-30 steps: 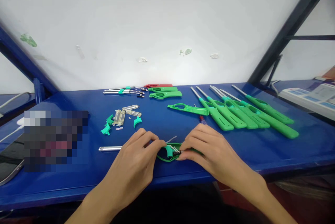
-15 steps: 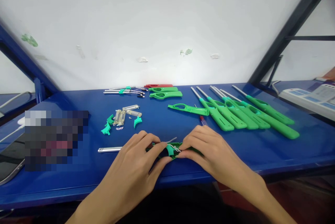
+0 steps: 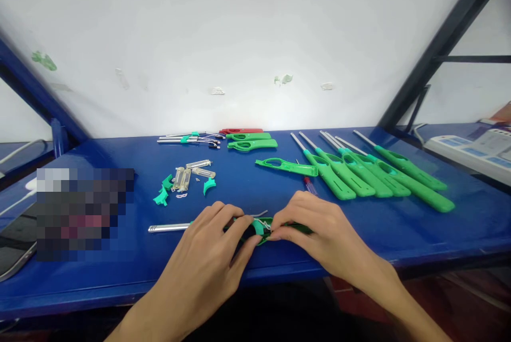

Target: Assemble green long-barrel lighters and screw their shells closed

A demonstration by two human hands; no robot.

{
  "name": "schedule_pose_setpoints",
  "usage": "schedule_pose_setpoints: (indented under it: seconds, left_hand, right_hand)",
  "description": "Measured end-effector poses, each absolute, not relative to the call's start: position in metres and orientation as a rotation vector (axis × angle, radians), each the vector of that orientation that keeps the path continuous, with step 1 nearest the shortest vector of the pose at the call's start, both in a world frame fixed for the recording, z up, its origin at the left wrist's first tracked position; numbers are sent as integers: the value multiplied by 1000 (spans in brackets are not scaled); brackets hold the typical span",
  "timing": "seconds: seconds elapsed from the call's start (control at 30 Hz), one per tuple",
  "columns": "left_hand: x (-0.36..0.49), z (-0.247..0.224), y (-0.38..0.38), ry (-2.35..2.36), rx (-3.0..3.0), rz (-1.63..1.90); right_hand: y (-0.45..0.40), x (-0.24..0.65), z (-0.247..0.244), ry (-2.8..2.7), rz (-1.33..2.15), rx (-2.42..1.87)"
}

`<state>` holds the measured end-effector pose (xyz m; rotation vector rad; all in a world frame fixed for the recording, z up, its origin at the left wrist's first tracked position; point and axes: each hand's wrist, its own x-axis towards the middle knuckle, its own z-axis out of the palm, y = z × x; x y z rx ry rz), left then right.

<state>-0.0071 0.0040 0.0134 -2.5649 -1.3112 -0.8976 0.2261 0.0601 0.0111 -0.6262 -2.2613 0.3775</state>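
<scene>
Near the table's front edge lies an opened green lighter shell, its metal tube pointing left. My left hand grips the shell's left part, with thumb and fingertips around a teal trigger. My right hand is closed, thumb and forefinger pinched at the white wires just right of the trigger. The fingertips partly hide the inside of the shell. A screwdriver lies right behind my right hand, beside a loose green half shell.
Several green lighters lie at the right. Clear tanks and teal triggers are at centre left. Behind them are tube assemblies, green shells and a red shell. A phone lies far left.
My right thumb and forefinger have shifted slightly left at the wires. The shell has barely moved, and my left hand keeps its grip.
</scene>
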Motion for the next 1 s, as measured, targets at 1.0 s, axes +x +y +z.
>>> schedule_pose_setpoints:
  seconds: [1.0]
  left_hand:
    - [-6,8,2,-1327,-2530,-879]
  right_hand:
    - [45,226,14,-2139,522,-978]
